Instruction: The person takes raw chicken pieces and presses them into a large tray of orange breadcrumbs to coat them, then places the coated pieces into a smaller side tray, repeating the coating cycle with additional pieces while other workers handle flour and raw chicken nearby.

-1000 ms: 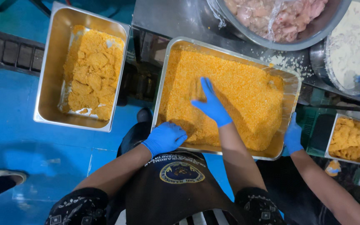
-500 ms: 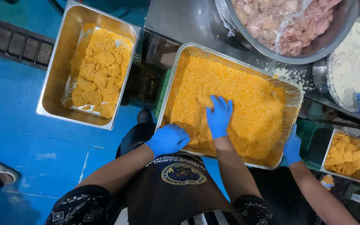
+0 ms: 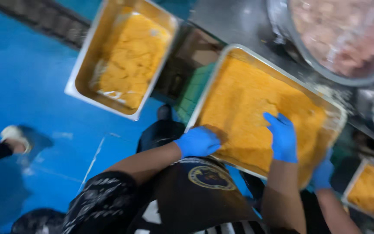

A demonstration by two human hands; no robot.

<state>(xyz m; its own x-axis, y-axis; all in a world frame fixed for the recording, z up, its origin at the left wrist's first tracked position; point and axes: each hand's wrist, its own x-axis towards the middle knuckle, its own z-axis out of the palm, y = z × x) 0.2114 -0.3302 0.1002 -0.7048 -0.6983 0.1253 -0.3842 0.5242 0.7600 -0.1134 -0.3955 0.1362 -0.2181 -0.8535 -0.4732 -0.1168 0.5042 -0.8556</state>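
Breadcrumb tray (image 3: pixel 221 73), a wide steel pan at table edge, is likely heavy and rigid; its rolled rim is the place to grasp it. Orange crumb (image 3: pixel 247 104) inside is loose, dry and light, and would spill if tilted. Left hand (image 3: pixel 198 141), gloved blue, curls closed over the near rim. Right hand (image 3: pixel 283 138) lies flat, fingers spread, pressing the crumb.

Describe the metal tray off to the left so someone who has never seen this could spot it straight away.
Start at the big crumb tray under both blue-gloved hands, then look left across a dark gap. The smaller steel tray hangs over the blue floor. It alone holds stacked orange breaded pieces, and no hand touches it.
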